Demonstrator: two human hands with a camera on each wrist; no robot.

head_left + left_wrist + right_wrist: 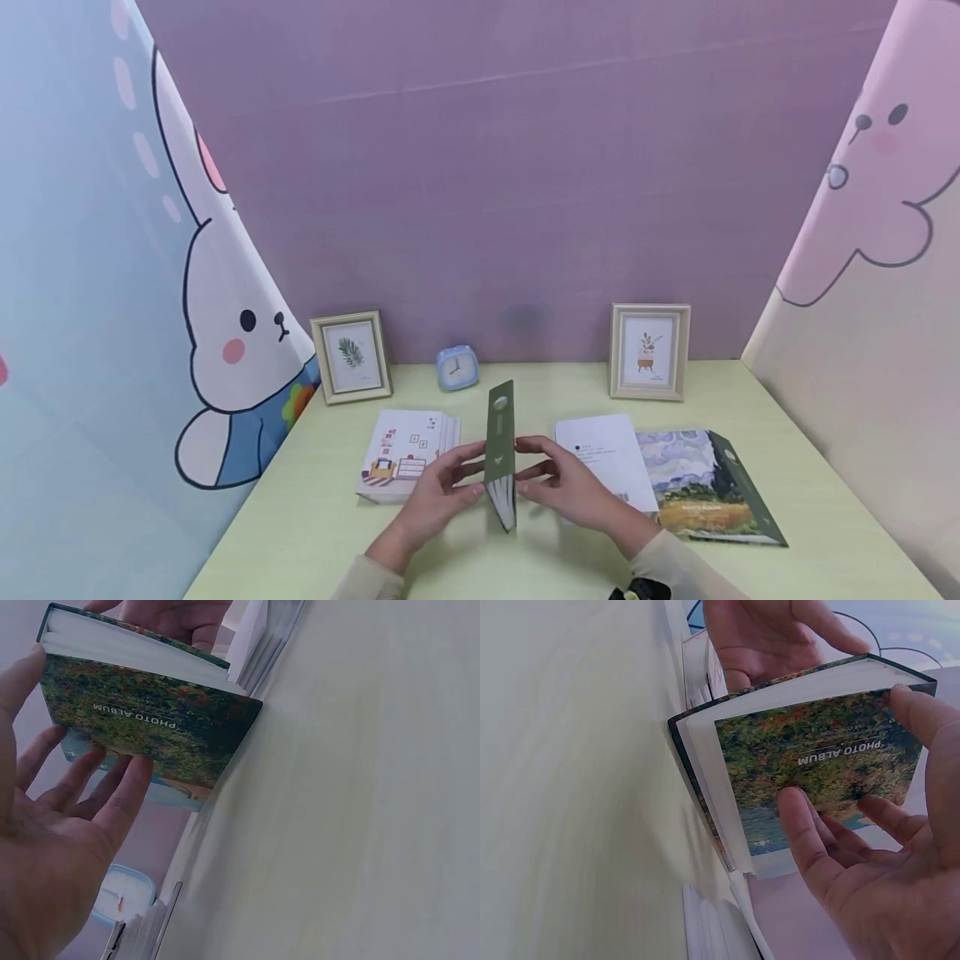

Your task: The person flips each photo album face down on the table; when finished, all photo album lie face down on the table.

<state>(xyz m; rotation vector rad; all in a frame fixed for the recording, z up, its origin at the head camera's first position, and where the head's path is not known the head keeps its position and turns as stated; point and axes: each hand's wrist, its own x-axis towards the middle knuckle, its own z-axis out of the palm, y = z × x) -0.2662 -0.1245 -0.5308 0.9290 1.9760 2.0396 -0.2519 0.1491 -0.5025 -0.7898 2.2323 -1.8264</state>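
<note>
A photo album (500, 437) with a green spine and painted covers is held on edge between my two hands, spine up in the head view. My left hand (448, 483) presses one cover with extended fingertips and thumb. Against the opposite cover rest the fingertips and thumb of my right hand (568, 483). White page edges show in the left wrist view, beside the cover (135, 712) lettered "PHOTO ALBUM". Similar lettering appears on the cover (817, 765) in the right wrist view. Whether the album touches the table, I cannot tell.
Left of the hands lies a stack of white illustrated books (401, 454). To the right are a white book (607, 454) and another photo album (697, 483) with a landscape cover. Behind stand two picture frames (351, 358) and a blue clock (457, 367) on the table (285, 517).
</note>
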